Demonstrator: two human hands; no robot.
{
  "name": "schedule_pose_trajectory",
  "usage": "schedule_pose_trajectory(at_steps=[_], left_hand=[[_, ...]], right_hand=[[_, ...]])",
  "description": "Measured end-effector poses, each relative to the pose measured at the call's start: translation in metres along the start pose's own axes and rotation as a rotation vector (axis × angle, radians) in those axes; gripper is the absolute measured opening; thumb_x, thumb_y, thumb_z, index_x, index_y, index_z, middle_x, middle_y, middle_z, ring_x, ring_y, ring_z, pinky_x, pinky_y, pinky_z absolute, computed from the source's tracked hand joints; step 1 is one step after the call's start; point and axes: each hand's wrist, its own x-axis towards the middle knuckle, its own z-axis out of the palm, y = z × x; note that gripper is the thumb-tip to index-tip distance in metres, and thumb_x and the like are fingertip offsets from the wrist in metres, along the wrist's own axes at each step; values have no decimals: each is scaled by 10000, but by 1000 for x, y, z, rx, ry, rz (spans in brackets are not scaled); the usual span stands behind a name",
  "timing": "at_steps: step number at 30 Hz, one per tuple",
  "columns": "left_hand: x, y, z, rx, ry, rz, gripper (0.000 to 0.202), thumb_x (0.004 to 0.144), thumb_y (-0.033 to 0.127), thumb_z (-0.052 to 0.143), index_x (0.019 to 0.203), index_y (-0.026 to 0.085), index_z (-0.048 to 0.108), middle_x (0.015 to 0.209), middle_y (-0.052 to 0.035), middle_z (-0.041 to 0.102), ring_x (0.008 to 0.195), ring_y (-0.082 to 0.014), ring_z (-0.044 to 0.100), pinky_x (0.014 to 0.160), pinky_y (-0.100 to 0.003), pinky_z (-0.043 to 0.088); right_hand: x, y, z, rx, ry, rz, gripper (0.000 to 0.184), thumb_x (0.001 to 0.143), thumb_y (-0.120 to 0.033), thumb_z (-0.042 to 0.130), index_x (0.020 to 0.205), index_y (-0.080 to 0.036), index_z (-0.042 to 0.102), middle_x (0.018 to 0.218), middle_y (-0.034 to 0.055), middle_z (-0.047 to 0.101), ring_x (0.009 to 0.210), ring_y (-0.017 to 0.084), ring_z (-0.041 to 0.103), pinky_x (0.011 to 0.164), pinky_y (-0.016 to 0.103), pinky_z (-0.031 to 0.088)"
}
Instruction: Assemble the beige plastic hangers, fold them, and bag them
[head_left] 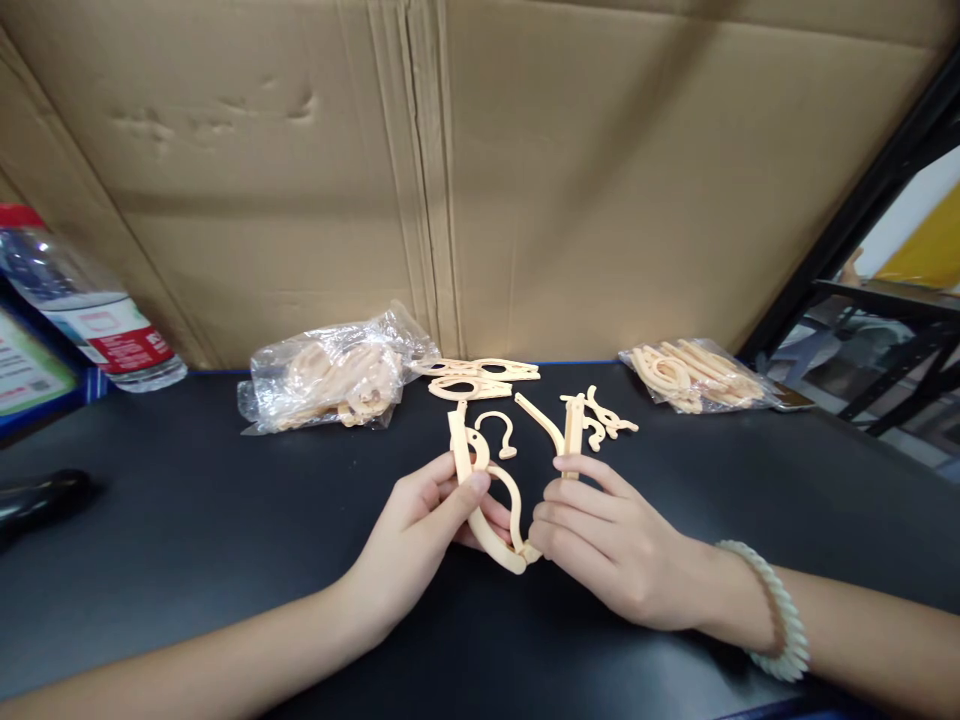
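My left hand (427,525) pinches a beige curved plastic piece (469,465) with hooks on it, thumb on top. My right hand (600,535) grips another beige strip piece (571,430) that stands upright and meets the first piece near the bottom, between both hands. A small loose hook piece (499,428) lies on the black table (187,530) just beyond my fingers. More flat beige parts (472,378) and small curly parts (604,415) lie further back. A pale beaded bracelet (776,610) circles my right wrist.
A clear plastic bag of beige parts (330,380) lies at back left, another bag (697,378) at back right. A cardboard wall (465,170) stands behind. A plastic bottle (82,310) lies at far left, a dark object (41,498) near the left edge, black shelving (892,300) at right.
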Motion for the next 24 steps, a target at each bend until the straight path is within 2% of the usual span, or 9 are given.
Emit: schedule_pose_trajectory(at_steps=[7, 12, 14, 16, 18, 20, 22, 24], left_hand=[[1, 1, 1, 26, 24, -8, 269, 856, 398, 681, 891, 142, 609, 712, -60, 745, 615, -184, 718, 614, -261, 583], [3, -1, 1, -2, 45, -67, 306, 842, 431, 672, 899, 137, 610, 628, -47, 711, 532, -197, 690, 542, -290, 577], [3, -2, 2, -7, 51, -58, 311, 837, 433, 679, 906, 138, 611, 638, -45, 710, 543, -194, 690, 552, -292, 581], [4, -2, 2, -9, 38, -39, 314, 834, 435, 686, 912, 140, 612, 659, -46, 715, 562, -193, 695, 565, -292, 586], [5, -2, 2, -17, 20, -30, 316, 840, 439, 680, 920, 141, 613, 666, -45, 716, 568, -195, 699, 572, -296, 589], [5, -1, 2, -22, 14, -33, 310, 849, 439, 671, 915, 142, 608, 658, -41, 712, 566, -195, 699, 577, -299, 589], [5, -1, 2, -28, 14, -37, 307, 849, 440, 671, 898, 147, 597, 650, -36, 707, 563, -195, 699, 577, -299, 587], [5, -1, 3, -32, 15, -41, 307, 842, 439, 680, 893, 151, 587, 649, -34, 705, 562, -197, 701, 570, -296, 584]], right_hand=[[0, -1, 1, -12, 8, -26, 350, 960, -53, 360, 770, -144, 639, 748, 57, 689, 729, 166, 604, 997, 376, 443], [1, 2, -7, -110, 103, -147, 268, 945, -84, 453, 775, -143, 652, 776, 72, 717, 754, 173, 631, 893, 325, 495], [1, 10, -13, -110, 127, -119, 231, 950, -98, 464, 817, -147, 647, 813, 70, 727, 808, 179, 638, 890, 345, 494], [-2, 25, -19, -82, 122, -34, 188, 959, -96, 456, 922, -151, 632, 861, 58, 727, 837, 172, 636, 949, 392, 463], [-6, 43, -25, -78, 94, 71, 201, 948, -66, 460, 1041, -173, 602, 906, 43, 718, 896, 172, 632, 1040, 466, 390], [-10, 61, -28, -78, 40, 164, 250, 926, -39, 467, 1064, -203, 595, 930, 42, 707, 1059, 209, 596, 1092, 547, 311], [-14, 74, -28, 6, -93, 212, 234, 914, -48, 476, 1009, -214, 610, 969, 53, 691, 1184, 240, 527, 1087, 559, 317], [-18, 82, -25, 153, -271, 233, 224, 907, -52, 480, 974, -208, 626, 1028, 65, 666, 1178, 236, 524, 1043, 503, 391]])
